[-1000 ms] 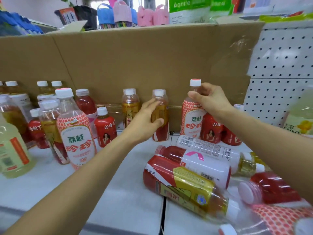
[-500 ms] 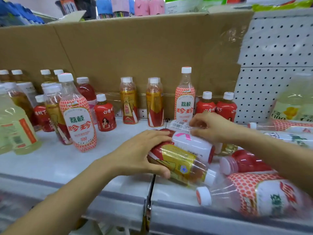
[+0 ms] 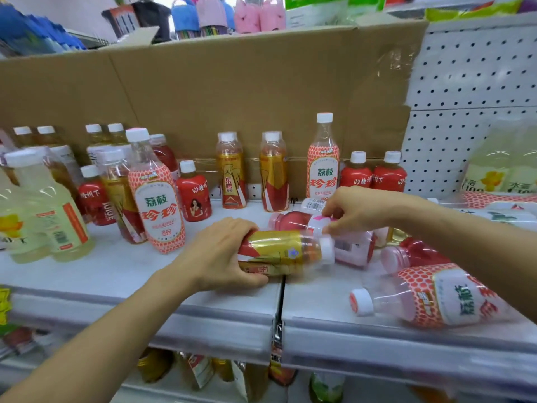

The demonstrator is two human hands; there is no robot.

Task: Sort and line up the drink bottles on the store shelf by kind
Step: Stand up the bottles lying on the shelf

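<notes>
Clamping a gold bottle (image 3: pixel 284 251), the grip of the left hand (image 3: pixel 223 254) holds it on its side near the front edge of the shelf (image 3: pixel 145 271); the right hand (image 3: pixel 357 210) pinches a pink bottle (image 3: pixel 290 221) lying just behind it.

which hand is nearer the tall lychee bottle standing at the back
Right. Right hand just in front of the lychee bottle; left hand farther front-left, gripping a gold bottle.

"荔枝 珍珍" printed on tall clear plastic bottle with red-dotted label (image 3: pixel 157 205), toward left edge of white shelf (image 3: pixel 116 271); repeated on matching tall bottle (image 3: pixel 323 175) at back edge. "东鹏" read on gold-and-red plastic bottle (image 3: pixel 229 175), back edge.
</notes>
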